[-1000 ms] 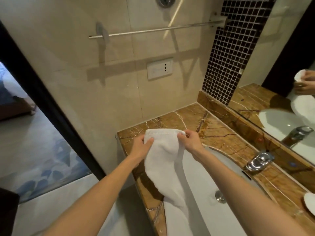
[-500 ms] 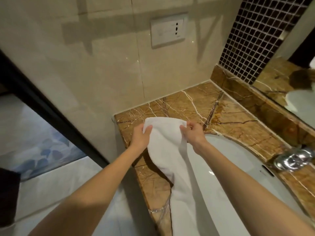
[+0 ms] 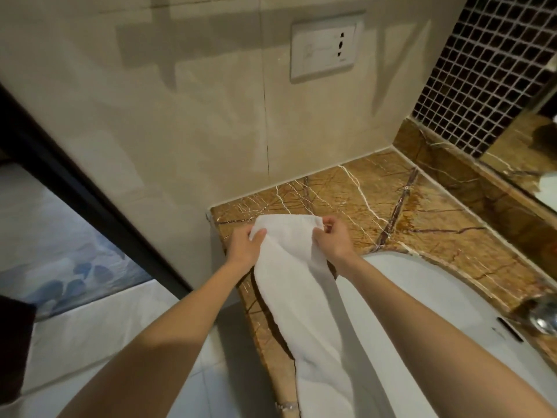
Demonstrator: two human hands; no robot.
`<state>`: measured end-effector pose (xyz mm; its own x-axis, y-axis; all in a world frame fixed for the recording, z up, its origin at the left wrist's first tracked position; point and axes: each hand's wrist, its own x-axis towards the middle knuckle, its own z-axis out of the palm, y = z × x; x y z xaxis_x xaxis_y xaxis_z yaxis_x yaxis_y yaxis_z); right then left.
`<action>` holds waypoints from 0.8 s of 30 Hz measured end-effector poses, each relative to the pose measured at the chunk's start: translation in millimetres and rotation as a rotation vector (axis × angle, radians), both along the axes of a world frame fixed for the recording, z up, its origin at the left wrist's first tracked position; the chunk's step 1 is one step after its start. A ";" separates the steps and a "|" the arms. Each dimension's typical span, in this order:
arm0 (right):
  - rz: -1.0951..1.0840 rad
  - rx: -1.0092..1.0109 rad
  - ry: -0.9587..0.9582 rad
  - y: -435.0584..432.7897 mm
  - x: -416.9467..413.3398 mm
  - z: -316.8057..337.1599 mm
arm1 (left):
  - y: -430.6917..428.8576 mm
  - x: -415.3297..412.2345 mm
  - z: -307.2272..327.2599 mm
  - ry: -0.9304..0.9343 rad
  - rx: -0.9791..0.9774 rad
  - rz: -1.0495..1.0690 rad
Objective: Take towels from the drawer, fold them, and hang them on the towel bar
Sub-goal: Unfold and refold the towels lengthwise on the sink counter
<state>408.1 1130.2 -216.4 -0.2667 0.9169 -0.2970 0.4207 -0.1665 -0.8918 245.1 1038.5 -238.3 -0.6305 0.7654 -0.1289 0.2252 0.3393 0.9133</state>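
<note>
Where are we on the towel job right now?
Done: one white towel is out. In hand: the left hand and right hand pinch its top corners over the marble counter, the rest trailing down. Left: folding and hanging; no towel bar is in view.

Soft white cloth towel (image 3: 301, 285); glossy veined brown marble counter (image 3: 422, 212).

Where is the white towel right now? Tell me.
In the head view the white cloth towel hangs mid-frame, its top edge pinched between the left hand and right hand over the brown marble counter, beside the white sink basin.
</note>
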 end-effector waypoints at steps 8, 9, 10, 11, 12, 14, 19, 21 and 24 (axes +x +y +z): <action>0.153 0.308 -0.263 -9.8 17.4 -24.8 | 5.9 18.1 -11.8 0.299 -0.190 0.070; 0.260 0.484 -0.409 -17.8 22.0 -28.5 | -0.6 25.4 -10.3 0.491 -0.258 0.046; 0.382 0.644 -0.524 -26.0 25.5 -30.9 | -7.3 33.6 -9.4 0.670 -0.311 0.000; 0.516 0.757 -0.599 -31.8 27.5 -32.7 | -12.5 42.1 -8.3 0.803 -0.348 -0.077; 0.647 0.821 -0.657 -34.8 28.1 -34.1 | -16.1 49.9 -7.9 0.900 -0.381 -0.182; 0.811 0.827 -0.778 -36.9 26.5 -37.3 | -18.6 61.1 -12.6 1.013 -0.456 -0.409; 0.854 0.739 -0.975 -30.3 25.7 -46.1 | -12.1 57.0 -28.8 0.962 -0.564 -0.597; 0.840 0.714 -0.972 -27.3 27.8 -48.4 | -8.6 53.4 -35.6 0.963 -0.540 -0.615; 0.807 0.676 -0.967 -21.8 27.7 -50.9 | 1.1 46.8 -40.0 0.955 -0.521 -0.631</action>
<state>435.8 1108.4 -267.4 -0.7227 0.6503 -0.2344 0.6714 0.7409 -0.0146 291.9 1039.6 -278.3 -0.1823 0.9626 -0.2005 0.9753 0.2029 0.0874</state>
